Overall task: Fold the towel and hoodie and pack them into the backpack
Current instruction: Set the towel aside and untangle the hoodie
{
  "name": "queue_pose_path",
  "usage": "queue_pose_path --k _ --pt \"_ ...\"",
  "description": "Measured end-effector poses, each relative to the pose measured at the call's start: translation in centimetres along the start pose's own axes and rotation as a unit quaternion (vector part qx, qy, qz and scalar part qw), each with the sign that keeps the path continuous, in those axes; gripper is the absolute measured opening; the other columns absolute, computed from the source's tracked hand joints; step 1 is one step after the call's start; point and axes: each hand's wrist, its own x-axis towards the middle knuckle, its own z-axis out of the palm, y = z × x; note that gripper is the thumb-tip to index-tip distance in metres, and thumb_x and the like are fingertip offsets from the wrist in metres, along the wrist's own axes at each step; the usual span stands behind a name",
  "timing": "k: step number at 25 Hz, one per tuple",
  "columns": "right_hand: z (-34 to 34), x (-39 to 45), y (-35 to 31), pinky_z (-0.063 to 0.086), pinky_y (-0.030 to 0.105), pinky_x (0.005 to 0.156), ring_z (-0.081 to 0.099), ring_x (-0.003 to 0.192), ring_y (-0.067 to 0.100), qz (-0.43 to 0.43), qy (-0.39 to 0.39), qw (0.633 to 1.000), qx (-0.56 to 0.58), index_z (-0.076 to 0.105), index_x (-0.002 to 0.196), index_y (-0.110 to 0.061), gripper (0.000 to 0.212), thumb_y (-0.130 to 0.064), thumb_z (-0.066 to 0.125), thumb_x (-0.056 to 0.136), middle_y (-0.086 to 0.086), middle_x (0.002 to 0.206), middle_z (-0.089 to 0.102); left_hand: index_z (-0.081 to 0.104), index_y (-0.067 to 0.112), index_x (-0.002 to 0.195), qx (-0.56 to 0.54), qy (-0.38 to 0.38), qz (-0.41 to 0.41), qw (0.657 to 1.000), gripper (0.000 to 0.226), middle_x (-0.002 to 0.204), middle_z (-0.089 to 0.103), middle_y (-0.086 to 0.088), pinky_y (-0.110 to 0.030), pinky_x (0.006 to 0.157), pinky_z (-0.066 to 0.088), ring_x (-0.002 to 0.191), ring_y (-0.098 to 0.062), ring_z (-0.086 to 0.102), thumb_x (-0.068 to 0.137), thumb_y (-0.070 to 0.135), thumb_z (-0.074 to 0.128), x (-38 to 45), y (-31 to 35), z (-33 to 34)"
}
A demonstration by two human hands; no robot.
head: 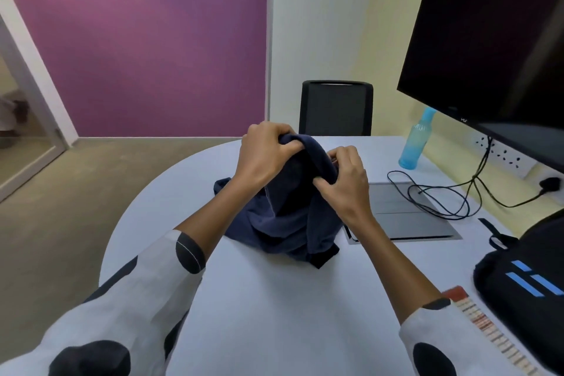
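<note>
A dark navy hoodie is bunched up in the middle of the white table, its upper part lifted off the surface and its lower part resting on the table. My left hand grips the raised top edge of the fabric. My right hand pinches the same fold just to the right. A black backpack with blue stripes lies at the right edge of the table. A striped, folded cloth, perhaps the towel, lies in front of the backpack.
A big black monitor hangs over the right side. Under it stand a blue water bottle, a grey floor-box lid and loose black cables. A black chair stands at the far end of the table.
</note>
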Motion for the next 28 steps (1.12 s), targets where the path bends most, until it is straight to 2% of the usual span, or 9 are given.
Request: queue_pose_path --k 4,7,11,15,18,20,22,25,28 --pt "-0.5 -0.4 1.8 0.045 0.035 0.070 0.051 0.090 0.021 0.111 -0.022 0.992 -0.056 0.045 0.098 -0.019 0.035 -0.008 0.068 0.075 -0.003 0.103 0.041 0.075 0.020 0.084 0.035 0.061 0.036 0.997 0.014 0.069 0.066 0.002 -0.029 0.063 0.051 0.068 -0.017 0.062 0.085 0.029 0.064 0.3 1.0 -1.9" --pt "-1.1 -0.5 4.0 0.041 0.030 0.066 0.051 0.085 0.022 0.197 -0.027 0.977 -0.072 0.051 0.099 -0.020 0.029 -0.005 0.065 0.078 0.002 0.107 0.048 0.076 0.019 0.089 0.013 0.123 0.030 0.992 0.018 0.071 0.066 0.002 -0.028 0.065 0.048 0.070 -0.017 0.061 0.084 0.032 0.065 2.8 0.7 -4.5" --pt "-0.2 0.2 5.8 0.053 0.034 0.067 0.063 0.078 0.026 0.221 -0.023 0.972 -0.077 0.068 0.094 -0.017 0.017 -0.007 0.062 0.082 0.005 0.089 0.067 0.076 0.019 0.089 0.002 0.135 0.015 0.991 0.018 0.073 0.068 -0.001 -0.026 0.065 0.046 0.070 -0.018 0.061 0.083 0.034 0.067 4.5 -2.1 -6.5" --pt "1.6 -0.5 7.4 0.042 0.029 0.059 0.061 0.074 0.027 0.257 -0.127 0.951 -0.116 0.068 0.074 -0.019 0.013 -0.010 0.066 0.083 0.007 0.072 0.063 0.076 0.016 0.088 -0.027 0.147 0.009 0.989 0.017 0.074 0.070 -0.004 -0.022 0.062 0.044 0.068 -0.016 0.061 0.083 0.030 0.067 4.9 -5.5 -7.5" --pt "2.8 -0.8 8.3 0.050 0.031 0.060 0.063 0.067 0.030 0.317 -0.124 0.937 -0.083 0.067 0.076 -0.011 0.015 -0.003 0.059 0.086 0.012 0.074 0.063 0.076 0.016 0.086 -0.001 0.126 0.010 0.992 0.015 0.071 0.067 0.001 -0.019 0.060 0.043 0.067 -0.014 0.060 0.083 0.029 0.069 4.5 -8.1 -8.3" --pt "3.4 -0.1 8.8 0.058 0.038 0.057 0.065 0.062 0.032 0.382 -0.076 0.920 0.046 0.060 0.071 -0.005 0.026 0.011 0.045 0.085 0.018 0.078 0.062 0.074 0.016 0.079 -0.026 0.054 -0.010 0.998 0.015 0.067 0.067 0.000 -0.028 0.061 0.048 0.066 -0.016 0.061 0.082 0.030 0.071 2.3 -10.2 -8.2" --pt "3.6 0.4 10.2 0.059 0.042 0.068 0.067 0.078 0.036 0.418 0.003 0.899 0.130 0.057 0.070 -0.007 0.034 0.019 0.038 0.081 0.021 0.089 0.064 0.069 0.015 0.068 -0.080 -0.116 -0.025 0.990 0.021 0.059 0.063 -0.002 -0.030 0.058 0.045 0.059 -0.012 0.056 0.078 0.033 0.075 -2.0 -11.8 -7.4" --pt "3.4 -0.4 12.6 0.057 0.039 0.077 0.065 0.093 0.035 0.418 0.071 0.890 0.171 0.065 0.077 -0.010 0.043 0.022 0.036 0.077 0.020 0.097 0.068 0.059 0.017 0.058 -0.130 -0.383 -0.072 0.912 0.035 0.052 0.054 0.002 -0.027 0.049 0.036 0.049 -0.008 0.045 0.070 0.042 0.080 -10.3 -13.0 -4.0" --pt "3.5 -1.0 12.6 0.057 0.032 0.079 0.066 0.091 0.028 0.390 0.055 0.903 0.174 0.070 0.088 -0.005 0.040 0.021 0.041 0.079 0.013 0.094 0.069 0.055 0.018 0.069 -0.085 -0.491 -0.074 0.864 0.040 0.060 0.051 0.007 -0.021 0.053 0.032 0.054 -0.004 0.042 0.068 0.049 0.079 -16.0 -13.8 1.1"
